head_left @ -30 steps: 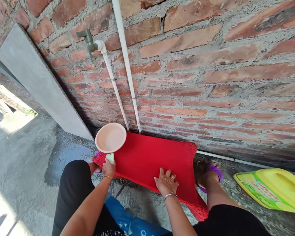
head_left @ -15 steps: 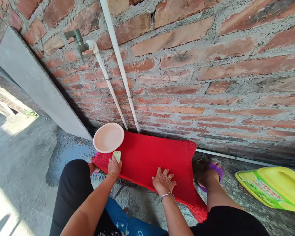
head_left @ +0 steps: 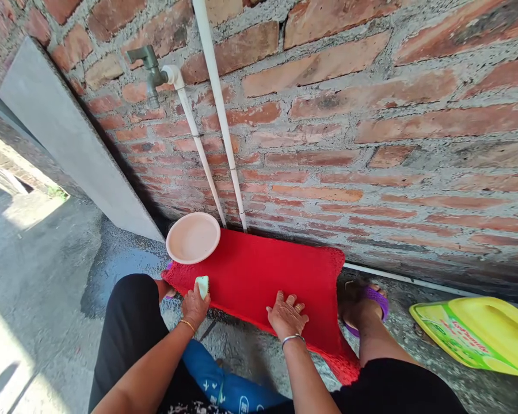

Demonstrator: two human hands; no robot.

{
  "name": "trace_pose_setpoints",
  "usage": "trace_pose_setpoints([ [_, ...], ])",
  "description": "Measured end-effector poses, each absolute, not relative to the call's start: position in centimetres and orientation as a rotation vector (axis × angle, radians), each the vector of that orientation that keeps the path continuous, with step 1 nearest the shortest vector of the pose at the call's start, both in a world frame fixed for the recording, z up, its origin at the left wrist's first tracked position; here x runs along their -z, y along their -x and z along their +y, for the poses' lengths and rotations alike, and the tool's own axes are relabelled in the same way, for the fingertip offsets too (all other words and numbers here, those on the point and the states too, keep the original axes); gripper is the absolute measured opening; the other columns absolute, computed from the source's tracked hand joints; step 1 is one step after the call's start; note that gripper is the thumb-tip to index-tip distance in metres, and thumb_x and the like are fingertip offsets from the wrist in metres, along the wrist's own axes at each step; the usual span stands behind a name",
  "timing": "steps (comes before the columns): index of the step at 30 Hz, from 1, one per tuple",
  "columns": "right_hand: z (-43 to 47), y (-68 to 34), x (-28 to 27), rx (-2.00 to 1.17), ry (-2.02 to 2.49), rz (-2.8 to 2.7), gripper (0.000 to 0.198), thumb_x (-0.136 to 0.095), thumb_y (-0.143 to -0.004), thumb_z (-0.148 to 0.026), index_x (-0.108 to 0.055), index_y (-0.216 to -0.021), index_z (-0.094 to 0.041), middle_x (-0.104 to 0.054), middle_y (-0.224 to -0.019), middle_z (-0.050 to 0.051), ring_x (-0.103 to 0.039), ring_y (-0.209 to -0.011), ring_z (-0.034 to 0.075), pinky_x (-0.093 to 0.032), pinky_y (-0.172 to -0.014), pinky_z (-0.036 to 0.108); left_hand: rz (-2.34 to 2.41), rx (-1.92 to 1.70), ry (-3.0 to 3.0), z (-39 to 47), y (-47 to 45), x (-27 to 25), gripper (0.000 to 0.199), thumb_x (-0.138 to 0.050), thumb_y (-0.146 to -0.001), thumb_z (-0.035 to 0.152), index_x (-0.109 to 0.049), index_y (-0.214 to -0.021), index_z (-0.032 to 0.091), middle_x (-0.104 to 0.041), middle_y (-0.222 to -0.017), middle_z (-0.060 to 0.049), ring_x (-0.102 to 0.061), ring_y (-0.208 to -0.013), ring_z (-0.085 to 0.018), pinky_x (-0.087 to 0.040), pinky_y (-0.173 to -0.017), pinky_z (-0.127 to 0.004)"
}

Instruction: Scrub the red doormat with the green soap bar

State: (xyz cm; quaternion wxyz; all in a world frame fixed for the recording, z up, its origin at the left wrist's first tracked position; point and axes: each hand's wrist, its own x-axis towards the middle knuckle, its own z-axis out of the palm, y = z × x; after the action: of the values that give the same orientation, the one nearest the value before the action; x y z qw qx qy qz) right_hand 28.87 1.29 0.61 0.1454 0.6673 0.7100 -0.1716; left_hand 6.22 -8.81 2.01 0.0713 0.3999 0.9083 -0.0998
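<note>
A red mat with shaggy edges is spread out in front of me, its near right corner hanging down. In my left hand is a small pale green scrub brush, gripped against the mat's near left edge. My right hand lies flat on the mat's right half, fingers spread, with nothing in it. A pale pink basin rests on the mat's far left corner. What supports the mat is hidden beneath it.
Behind the mat rises a brick wall with white pipes and a tap. A grey slab leans at left. On the right lies a yellow detergent jug. My feet in purple sandals flank the mat; wet concrete shows at left.
My left hand has drawn the scrub brush toward me and slightly left, away from the basin. My right hand stays in place on the mat. The view has shifted slightly.
</note>
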Motion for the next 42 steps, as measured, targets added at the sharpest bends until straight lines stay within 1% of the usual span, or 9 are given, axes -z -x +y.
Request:
trace_pose_setpoints([
  [5, 1.2, -29.0, -0.3, 0.506, -1.946, 2.055, 0.057, -0.049, -0.093, -0.036, -0.042, -0.147, -0.02, -0.038, -0.15, 0.025, -0.041, -0.134, 0.043, -0.042, -0.091, 0.056, 2.279, 0.308, -1.68, -10.1, -11.8, -0.4, 0.066, -0.056, -0.086, 0.046, -0.045, -0.146, 0.022, -0.064, -0.119, -0.014, -0.06, -0.108, -0.028, -0.047, -0.093, -0.039],
  [8, 1.1, -29.0, -0.5, 0.501, -1.937, 2.07, 0.056, -0.046, -0.094, -0.035, -0.041, -0.148, -0.019, -0.038, -0.15, 0.025, -0.041, -0.134, 0.043, -0.042, -0.091, 0.055, 2.244, 0.279, -1.765, -10.1, -12.5, -0.4, 0.065, -0.055, -0.086, 0.05, -0.045, -0.146, 0.028, -0.063, -0.119, -0.012, -0.058, -0.109, -0.027, -0.046, -0.095, -0.039],
  [13, 1.1, -29.0, -0.9, 0.499, -1.907, 2.045, 0.056, -0.043, -0.096, -0.034, -0.04, -0.149, -0.018, -0.037, -0.15, 0.024, -0.039, -0.135, 0.043, -0.042, -0.093, 0.053, 2.666, 0.215, -1.397, -8.0, -7.0, -2.2, 0.058, -0.049, -0.091, 0.045, -0.048, -0.143, 0.02, -0.064, -0.106, -0.013, -0.061, -0.099, -0.026, -0.048, -0.083, -0.034],
  [16, 1.2, -29.0, -0.8, 0.491, -1.896, 2.039, 0.056, -0.043, -0.096, -0.034, -0.039, -0.149, -0.019, -0.036, -0.151, 0.024, -0.039, -0.136, 0.042, -0.041, -0.093, 0.053, 2.74, 0.203, -1.23, -7.1, -5.9, -2.2, 0.056, -0.046, -0.092, 0.044, -0.05, -0.141, 0.017, -0.064, -0.104, -0.014, -0.061, -0.097, -0.026, -0.047, -0.08, -0.034],
  [24, 1.1, -28.9, -0.9, 0.521, -1.897, 2.023, 0.056, -0.042, -0.096, -0.035, -0.038, -0.15, -0.018, -0.033, -0.153, 0.024, -0.036, -0.138, 0.042, -0.04, -0.095, 0.053, 2.273, 0.221, -1.73, -7.9, -12.9, 0.1, 0.067, -0.061, -0.082, 0.052, -0.048, -0.143, 0.03, -0.062, -0.119, -0.011, -0.057, -0.111, -0.029, -0.042, -0.096, -0.041],
  [32, 1.0, -28.9, -0.4, 0.493, -1.889, 2.041, 0.057, -0.04, -0.096, -0.034, -0.038, -0.15, -0.016, -0.034, -0.152, 0.026, -0.038, -0.136, 0.043, -0.04, -0.095, 0.056, 2.725, 0.16, -1.287, -5.7, -5.9, -2.8, 0.053, -0.05, -0.091, 0.048, -0.051, -0.139, 0.025, -0.065, -0.1, -0.01, -0.062, -0.093, -0.023, -0.044, -0.083, -0.035],
  [36, 1.0, -28.8, -0.9, 0.48, -1.89, 2.027, 0.056, -0.039, -0.097, -0.033, -0.037, -0.151, -0.017, -0.035, -0.152, 0.025, -0.038, -0.136, 0.043, -0.041, -0.094, 0.054, 2.603, 0.209, -1.41, -5.7, -8.8, -1.6, 0.057, -0.053, -0.089, 0.048, -0.052, -0.139, 0.021, -0.064, -0.112, -0.014, -0.06, -0.104, -0.028, -0.043, -0.089, -0.039],
  [39, 0.9, -28.8, -1.3, 0.466, -1.882, 2.02, 0.056, -0.04, -0.098, -0.035, -0.037, -0.151, -0.019, -0.034, -0.153, 0.024, -0.038, -0.137, 0.042, -0.041, -0.094, 0.052, 2.363, 0.209, -1.655, -6.1, -12.3, -0.5, 0.063, -0.058, -0.085, 0.051, -0.05, -0.142, 0.026, -0.063, -0.12, -0.013, -0.058, -0.11, -0.029, -0.04, -0.098, -0.044],
  [42, 0.9, -28.8, -1.3, 0.463, -1.874, 2.017, 0.056, -0.04, -0.098, -0.037, -0.037, -0.151, -0.019, -0.035, -0.153, 0.023, -0.038, -0.137, 0.041, -0.041, -0.095, 0.05, 2.302, 0.162, -1.735, -6.1, -12.9, -0.5, 0.064, -0.057, -0.085, 0.053, -0.049, -0.143, 0.028, -0.063, -0.119, -0.012, -0.057, -0.11, -0.029, -0.04, -0.099, -0.045],
])
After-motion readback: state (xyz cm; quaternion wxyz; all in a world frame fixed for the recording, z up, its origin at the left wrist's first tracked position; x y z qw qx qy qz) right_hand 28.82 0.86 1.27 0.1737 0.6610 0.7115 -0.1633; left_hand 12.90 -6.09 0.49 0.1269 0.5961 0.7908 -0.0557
